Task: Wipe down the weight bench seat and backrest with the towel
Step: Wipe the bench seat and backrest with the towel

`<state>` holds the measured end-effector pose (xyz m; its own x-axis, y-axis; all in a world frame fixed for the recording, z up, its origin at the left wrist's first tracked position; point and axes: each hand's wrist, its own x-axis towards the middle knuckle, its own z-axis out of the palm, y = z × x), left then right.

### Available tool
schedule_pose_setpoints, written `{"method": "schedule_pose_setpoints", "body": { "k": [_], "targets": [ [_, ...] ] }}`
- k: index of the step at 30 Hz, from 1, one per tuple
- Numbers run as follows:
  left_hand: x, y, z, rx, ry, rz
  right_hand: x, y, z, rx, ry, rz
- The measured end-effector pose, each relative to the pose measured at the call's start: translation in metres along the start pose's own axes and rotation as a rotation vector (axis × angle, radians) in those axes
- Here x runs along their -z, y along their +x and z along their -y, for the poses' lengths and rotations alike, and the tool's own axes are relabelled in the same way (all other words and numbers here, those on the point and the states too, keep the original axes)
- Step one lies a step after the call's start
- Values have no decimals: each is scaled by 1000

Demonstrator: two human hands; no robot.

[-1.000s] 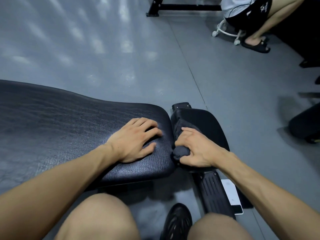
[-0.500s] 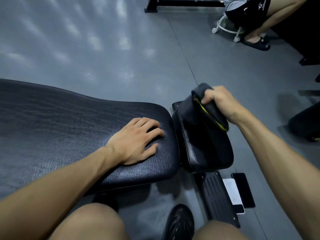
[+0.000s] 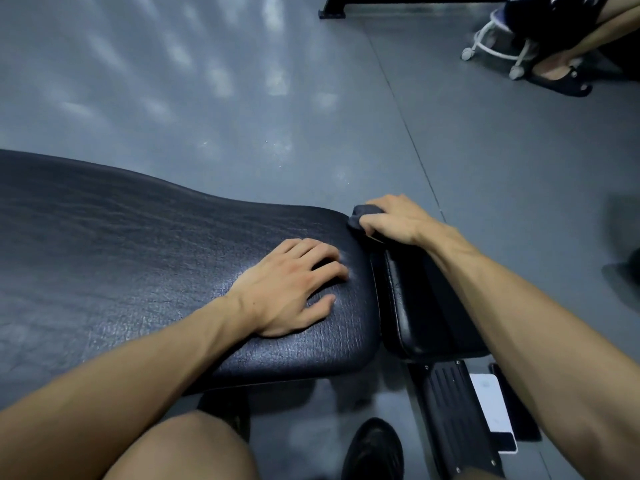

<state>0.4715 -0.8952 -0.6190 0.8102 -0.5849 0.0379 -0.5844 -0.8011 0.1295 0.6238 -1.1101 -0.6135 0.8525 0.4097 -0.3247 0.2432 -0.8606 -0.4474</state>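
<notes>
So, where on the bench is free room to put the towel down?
The long backrest is bare left of the left hand. The seat pad is bare nearer its close end. It is crowded at the far gap, where the right hand grips the towel.

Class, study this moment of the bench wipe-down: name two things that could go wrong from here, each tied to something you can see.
1. The right hand grips the towel bunched small at the far edge of the seat pad, so each pass may cover little and leave parts unwiped.
2. The left hand rests flat on the backrest; the patch under it could get skipped.
</notes>
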Motion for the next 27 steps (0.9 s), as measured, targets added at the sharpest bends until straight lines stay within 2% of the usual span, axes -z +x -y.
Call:
{"method": "schedule_pose_setpoints", "body": {
  "k": [7, 12, 16, 18, 23, 27],
  "targets": [
    [-1, 0, 2, -7, 16, -15, -6, -21, -3, 187, -35, -87],
    [-1, 0, -1, -4, 24, -1, -21, -80, -9, 379, -139, -133],
    [0, -3, -5, 16, 50, 43, -44, -132, -15, 415, -77, -192],
    [5, -4, -3, 12, 52, 104, -52, -148, -14, 400, -45, -210],
    [42, -21, -3, 5, 60, 434, -59, -189, -7, 396, -17, -186],
    [79, -40, -9, 32, -1, 488, -66, -216, -4, 330, 27, -48]
  ]
}}
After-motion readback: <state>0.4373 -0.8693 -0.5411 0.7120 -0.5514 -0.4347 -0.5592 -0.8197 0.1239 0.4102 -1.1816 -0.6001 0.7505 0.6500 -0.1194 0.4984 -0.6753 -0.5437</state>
